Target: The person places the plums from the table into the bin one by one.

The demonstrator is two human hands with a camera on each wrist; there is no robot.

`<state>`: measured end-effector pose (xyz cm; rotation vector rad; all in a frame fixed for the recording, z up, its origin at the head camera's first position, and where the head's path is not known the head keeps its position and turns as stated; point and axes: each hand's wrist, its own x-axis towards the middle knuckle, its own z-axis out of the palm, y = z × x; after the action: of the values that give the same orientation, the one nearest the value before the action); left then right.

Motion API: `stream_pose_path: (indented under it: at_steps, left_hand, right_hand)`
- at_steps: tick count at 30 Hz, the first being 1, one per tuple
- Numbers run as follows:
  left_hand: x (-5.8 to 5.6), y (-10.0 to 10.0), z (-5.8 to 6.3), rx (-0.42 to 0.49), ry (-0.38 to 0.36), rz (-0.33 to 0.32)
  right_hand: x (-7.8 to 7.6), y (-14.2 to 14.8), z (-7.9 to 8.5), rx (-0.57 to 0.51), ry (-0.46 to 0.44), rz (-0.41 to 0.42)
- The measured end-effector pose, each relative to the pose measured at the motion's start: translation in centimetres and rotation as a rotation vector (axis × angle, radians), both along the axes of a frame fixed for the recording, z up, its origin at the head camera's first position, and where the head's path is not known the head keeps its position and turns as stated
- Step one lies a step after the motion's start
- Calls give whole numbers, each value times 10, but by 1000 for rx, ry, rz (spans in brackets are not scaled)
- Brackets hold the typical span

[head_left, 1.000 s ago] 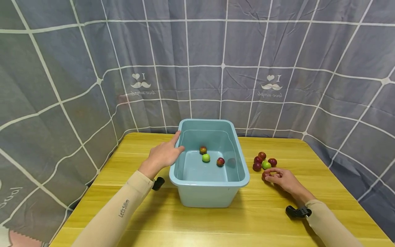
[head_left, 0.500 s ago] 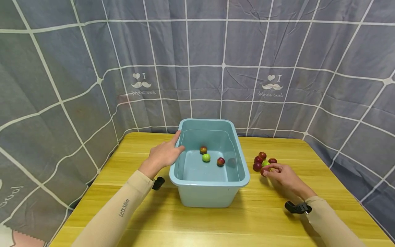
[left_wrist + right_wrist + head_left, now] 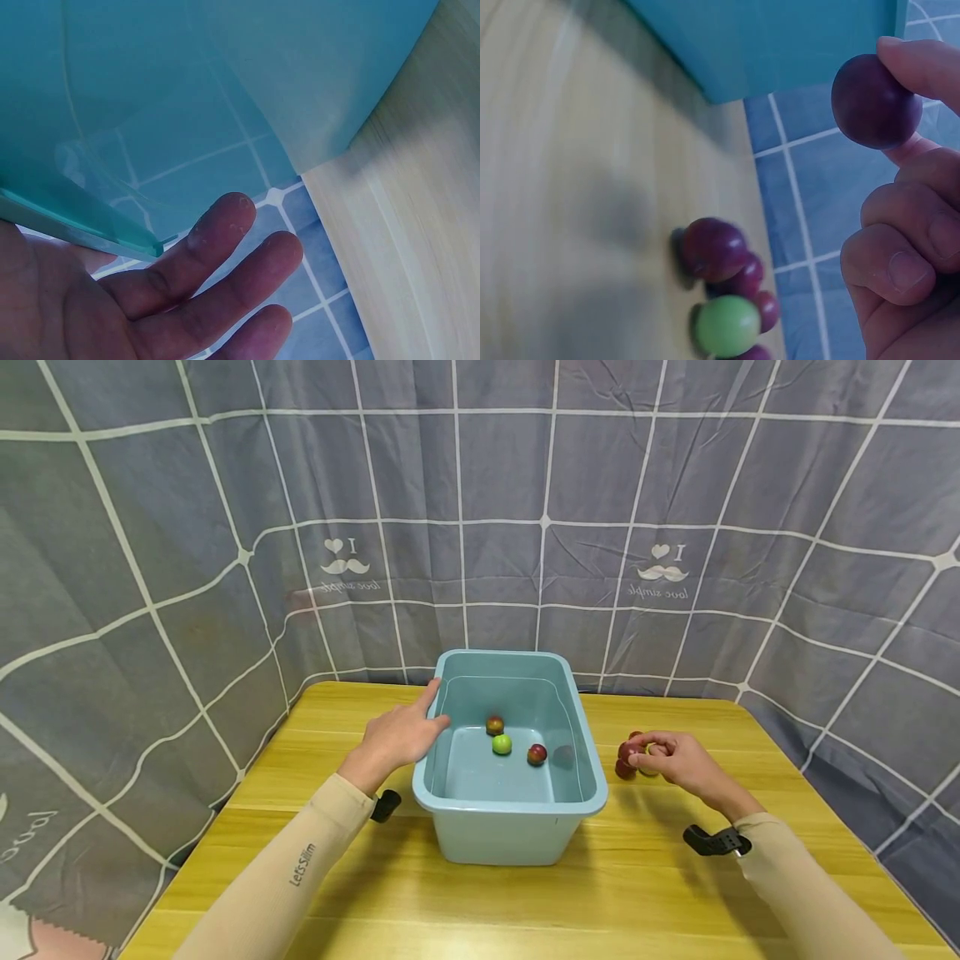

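Note:
My right hand [image 3: 684,764] pinches a dark red plum [image 3: 875,101] between thumb and index finger, with its other fingers curled in the right wrist view. The plum is lifted above the table. Under it lies a group of loose plums, with a red one [image 3: 714,249] and a green one [image 3: 727,326] in front; in the head view this hand partly hides them. My left hand [image 3: 396,735] rests on the left rim of a light blue tub [image 3: 510,807], thumb over the edge, loosely extended fingers outside. Inside the tub lie a green plum [image 3: 502,744] and two reddish ones [image 3: 536,754].
The tub stands mid-table, left of the loose plums. The wooden table [image 3: 360,877] ends at the back against a grey curtain [image 3: 495,527] with white grid lines, which also hangs along both sides.
My right hand has picked the plum up off the table and moved up and slightly left with it, over the others. The left hand and tub have stayed in place.

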<state>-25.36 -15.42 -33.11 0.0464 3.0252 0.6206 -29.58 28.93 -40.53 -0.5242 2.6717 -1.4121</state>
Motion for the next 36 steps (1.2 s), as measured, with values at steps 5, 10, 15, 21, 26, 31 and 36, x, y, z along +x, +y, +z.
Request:
stream_pose_path:
  at_steps: [5, 10, 15, 21, 26, 31, 36]
  left_hand:
    - [-1, 0, -1, -3, 2, 0]
    - [-1, 0, -1, -6, 4, -1]
    - [-1, -1, -1, -6, 0, -1]
    - [-1, -1, 0, -5, -4, -2]
    - [-1, -1, 0, -8, -5, -3]
    - [-1, -1, -1, -6, -5, -2]
    - [-2, 0, -1, -10, -2, 0]
  right_hand:
    - [-6, -7, 16, 24, 20, 28]
    - [-9, -16, 38, 28, 1, 41]
    - [-15, -28, 58, 61, 80, 78]
    - [-25, -41, 77, 110, 153, 111]
    - [-33, -52, 93, 131, 142, 139]
    - [-38, -65, 109, 165, 145, 159]
    - [-47, -80, 124, 206, 144, 198]
